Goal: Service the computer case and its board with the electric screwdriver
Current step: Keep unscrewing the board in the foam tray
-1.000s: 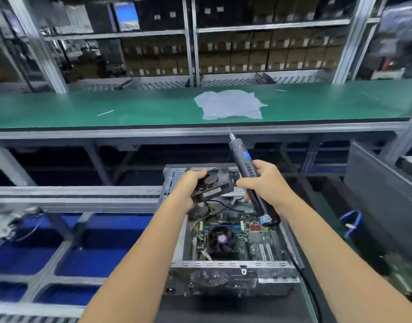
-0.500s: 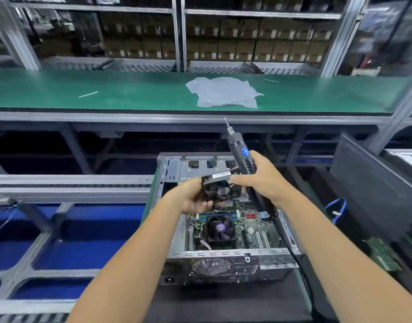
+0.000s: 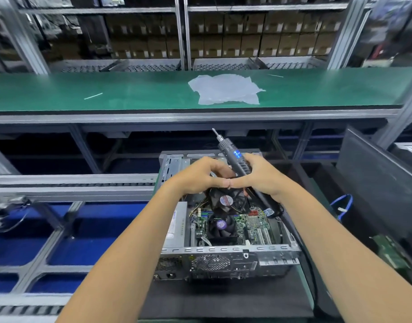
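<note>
Since a second ago the two hands have come together above the open case, and the small black fan, then held out to the left at case-top height, now hangs between them over the board; the left hand (image 3: 201, 177) has its fingers curled over the top edge of the fan (image 3: 227, 200), thumb tip touching the right thumb; the right hand (image 3: 262, 177) grips the electric screwdriver (image 3: 238, 163) round its dark barrel, bit pointing up and away toward the green worktop (image 3: 130, 89), the tool's tail end slanting down to the right of the fan; whether the right fingers also pinch the fan cannot be told. The computer case (image 3: 223, 259) lies open-side up on a dark mat (image 3: 223, 299), its perforated rear panel nearest the camera; inside it the board (image 3: 254, 227) shows green, with a round cooler fan (image 3: 221, 226) just below the held one; thin wires run from the held fan down toward the board. On the green worktop beyond lies a crumpled clear plastic bag (image 3: 226, 89); cardboard boxes (image 3: 247, 43) fill the shelving behind.
</note>
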